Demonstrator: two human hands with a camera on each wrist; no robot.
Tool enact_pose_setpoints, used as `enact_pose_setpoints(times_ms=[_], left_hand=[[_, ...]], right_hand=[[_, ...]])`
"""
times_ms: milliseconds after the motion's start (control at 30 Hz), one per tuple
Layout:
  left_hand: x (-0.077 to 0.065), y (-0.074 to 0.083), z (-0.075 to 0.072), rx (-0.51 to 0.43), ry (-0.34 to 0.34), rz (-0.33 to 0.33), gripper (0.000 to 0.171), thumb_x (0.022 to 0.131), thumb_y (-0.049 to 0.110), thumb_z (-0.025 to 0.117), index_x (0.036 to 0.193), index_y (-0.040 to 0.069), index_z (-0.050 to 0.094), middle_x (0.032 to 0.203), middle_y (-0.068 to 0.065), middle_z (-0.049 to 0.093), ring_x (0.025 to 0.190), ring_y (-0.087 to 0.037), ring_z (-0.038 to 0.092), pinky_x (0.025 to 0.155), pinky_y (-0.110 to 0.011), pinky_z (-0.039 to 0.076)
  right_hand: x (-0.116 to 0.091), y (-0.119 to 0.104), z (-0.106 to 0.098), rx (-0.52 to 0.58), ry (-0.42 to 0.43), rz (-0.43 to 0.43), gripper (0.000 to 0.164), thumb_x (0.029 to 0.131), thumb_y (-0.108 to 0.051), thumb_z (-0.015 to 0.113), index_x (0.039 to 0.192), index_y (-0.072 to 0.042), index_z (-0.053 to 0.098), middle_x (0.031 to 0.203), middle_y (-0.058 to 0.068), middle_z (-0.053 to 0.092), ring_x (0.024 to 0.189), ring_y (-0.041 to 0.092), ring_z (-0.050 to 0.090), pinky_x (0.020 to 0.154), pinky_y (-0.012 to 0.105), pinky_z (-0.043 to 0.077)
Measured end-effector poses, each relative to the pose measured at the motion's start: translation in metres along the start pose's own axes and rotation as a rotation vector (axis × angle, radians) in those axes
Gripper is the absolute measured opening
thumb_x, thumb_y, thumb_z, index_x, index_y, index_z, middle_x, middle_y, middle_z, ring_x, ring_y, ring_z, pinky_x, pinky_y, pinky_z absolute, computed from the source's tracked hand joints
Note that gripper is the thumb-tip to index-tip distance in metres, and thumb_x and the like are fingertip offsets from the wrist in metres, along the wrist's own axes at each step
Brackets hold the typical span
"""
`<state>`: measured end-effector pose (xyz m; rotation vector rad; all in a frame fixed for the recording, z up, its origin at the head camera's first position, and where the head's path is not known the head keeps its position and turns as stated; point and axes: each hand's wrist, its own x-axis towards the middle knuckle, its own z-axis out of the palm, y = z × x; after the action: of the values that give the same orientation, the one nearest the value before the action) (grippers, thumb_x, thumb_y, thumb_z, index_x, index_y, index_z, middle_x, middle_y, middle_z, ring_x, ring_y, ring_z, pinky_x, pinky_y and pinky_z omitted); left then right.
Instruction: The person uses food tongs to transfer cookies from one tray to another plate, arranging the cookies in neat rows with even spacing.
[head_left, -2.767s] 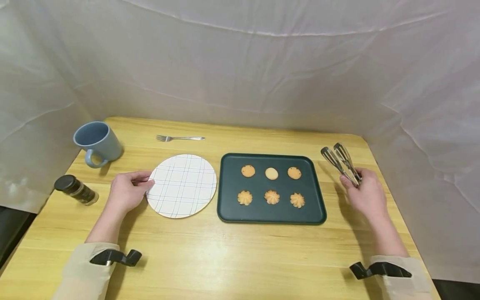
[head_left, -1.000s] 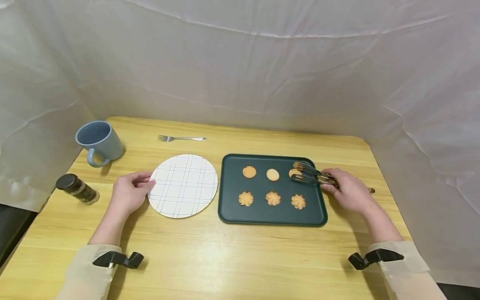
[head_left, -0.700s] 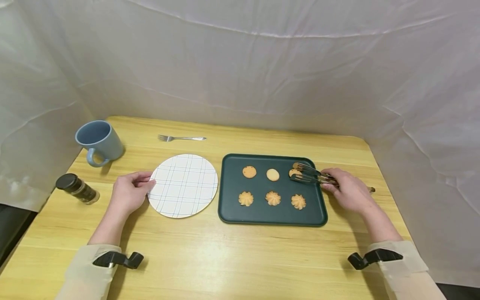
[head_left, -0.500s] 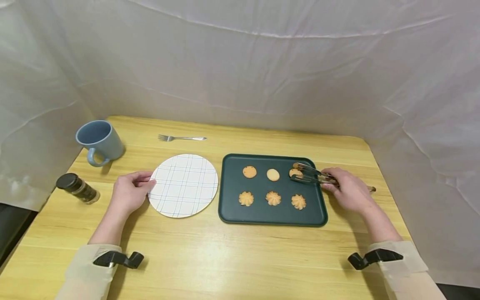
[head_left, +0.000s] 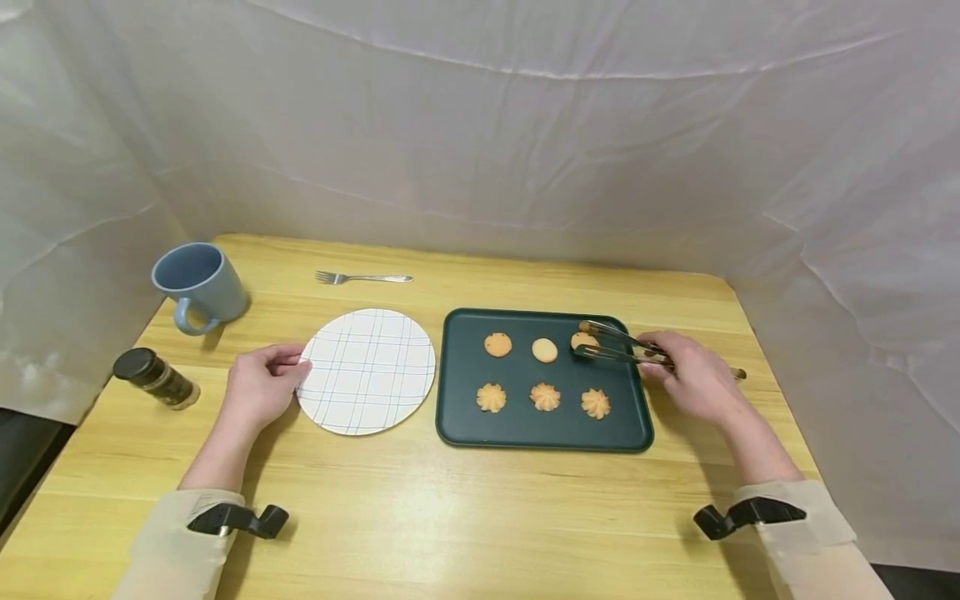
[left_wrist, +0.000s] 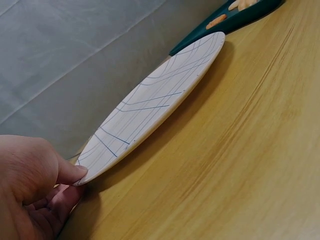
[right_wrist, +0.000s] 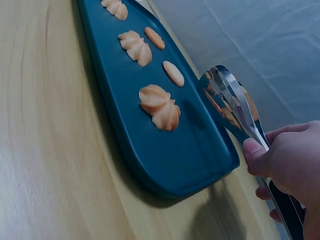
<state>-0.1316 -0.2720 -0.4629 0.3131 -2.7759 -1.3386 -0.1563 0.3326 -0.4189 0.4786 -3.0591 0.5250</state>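
Note:
My left hand (head_left: 258, 385) pinches the left rim of a round white plate (head_left: 367, 371) with blue grid lines, thumb on top. In the left wrist view, the plate (left_wrist: 155, 100) looks tilted, with shadow under its near edge. My right hand (head_left: 693, 375) grips metal tongs (head_left: 618, 353) with dark handles. Their two ends lie either side of the back right cookie (head_left: 583, 340) on a dark green tray (head_left: 517, 429); I cannot tell whether it is lifted. The tongs (right_wrist: 235, 102) mostly hide that cookie in the right wrist view.
Two more round cookies (head_left: 544, 350) and a front row of ridged cookies (head_left: 545, 397) lie on the tray. A fork (head_left: 363, 277) lies behind the plate. A blue mug (head_left: 198, 287) and a black-capped spice jar (head_left: 156, 378) are at the left. Pale cloth (head_left: 480, 150) surrounds the table.
My right hand has brought the tongs from the tray's right side to the back right cookie. In the latest half second, tongs and cookie shift slightly left. The left hand stays at the plate.

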Motion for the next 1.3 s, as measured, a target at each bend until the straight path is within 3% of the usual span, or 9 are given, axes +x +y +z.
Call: enact_pose_setpoints(times_ms=[167,467,1000,1300], left_hand=[[0.0,0.0,0.001,-0.002,0.004,-0.001,0.036,0.101,0.014,0.071,0.13,-0.006,0.07,0.113,-0.022,0.072,0.098,-0.027,0.066,0.07,-0.013,0.048],[-0.001,0.0,0.001,-0.007,0.002,0.0,0.036,0.101,0.014,0.071,0.131,-0.007,0.069,0.114,-0.022,0.072,0.099,-0.028,0.066,0.07,-0.014,0.048],[0.0,-0.002,0.001,-0.007,0.0,-0.009,0.037,0.101,0.016,0.071,0.131,-0.006,0.069,0.116,-0.022,0.072,0.1,-0.028,0.066,0.071,-0.014,0.048],[-0.001,-0.002,0.001,-0.013,-0.006,-0.011,0.038,0.102,0.016,0.07,0.133,-0.006,0.068,0.117,-0.022,0.071,0.101,-0.028,0.065,0.071,-0.014,0.048]], right_hand=[[0.002,-0.01,-0.002,-0.008,0.019,-0.024,0.041,0.104,-0.021,0.07,0.142,-0.007,0.061,0.13,0.021,0.066,0.112,0.042,0.064,0.085,0.064,0.05],[0.009,-0.03,-0.004,-0.032,0.04,-0.077,0.041,0.103,-0.021,0.072,0.14,-0.008,0.063,0.109,0.011,0.068,0.088,0.029,0.061,0.075,0.052,0.048],[0.032,-0.071,0.003,0.006,0.005,-0.11,0.043,0.103,-0.022,0.072,0.143,-0.012,0.062,0.13,0.013,0.067,0.113,0.036,0.064,0.091,0.06,0.05],[0.042,-0.093,0.015,0.031,-0.002,-0.157,0.043,0.103,-0.024,0.072,0.144,-0.014,0.062,0.125,0.01,0.068,0.099,0.028,0.064,0.083,0.053,0.051]])
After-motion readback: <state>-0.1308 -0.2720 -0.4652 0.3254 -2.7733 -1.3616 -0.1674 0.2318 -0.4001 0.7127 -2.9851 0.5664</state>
